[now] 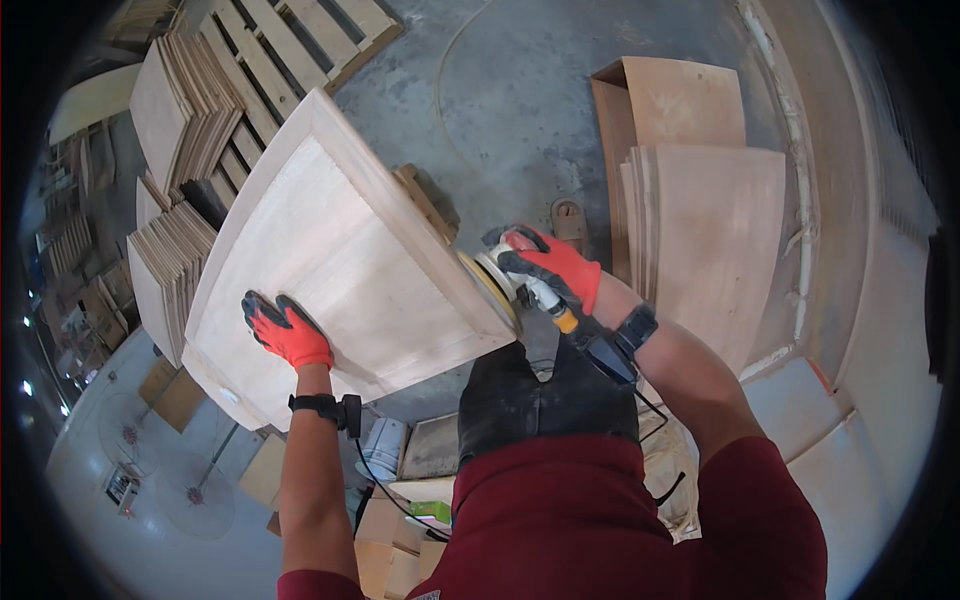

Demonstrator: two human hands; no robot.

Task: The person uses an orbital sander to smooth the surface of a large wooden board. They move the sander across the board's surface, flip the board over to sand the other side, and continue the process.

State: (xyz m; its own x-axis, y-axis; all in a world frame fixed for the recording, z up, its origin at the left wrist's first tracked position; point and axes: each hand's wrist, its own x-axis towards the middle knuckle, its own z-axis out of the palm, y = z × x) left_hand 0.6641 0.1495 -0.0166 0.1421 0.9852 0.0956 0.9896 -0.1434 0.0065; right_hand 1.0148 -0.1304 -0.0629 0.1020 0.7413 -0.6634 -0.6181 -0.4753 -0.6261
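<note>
Left hand (287,331): in orange-and-black work glove, pressed flat and open on the face of the pale rectangular wooden panel door (340,260), near its lower left corner; steadied it, no grasp.
Right hand (548,268): same glove type, clenched around the body of the handheld disc sander with yellow-white round pad (500,285).
Sander: pad held against the right-hand edge of the door, disc roughly edge-on to camera; black grip and cord trailed back toward right wrist.
Door: tilted, raised-frame border with flat centre field, spanned from upper centre down to lower left; sat in front of torso, support beneath hidden.
Wrists: black band on each; left band carried a small black unit with cable.
Body: dark red shirt, black dusty apron (545,400) under the sander.
Right side: stack of curved thin plywood sheets (700,240) stood upright on grey concrete floor (520,90), well apart from door.
Upper left: fanned stacks of light wooden panels (185,110) next to slatted wooden pallets (300,35).
Left: second fanned stack of panels (165,275), just beside door's left edge.
Below door: cardboard boxes (390,530) and white plastic container (385,445), partly hidden by left forearm.
</note>
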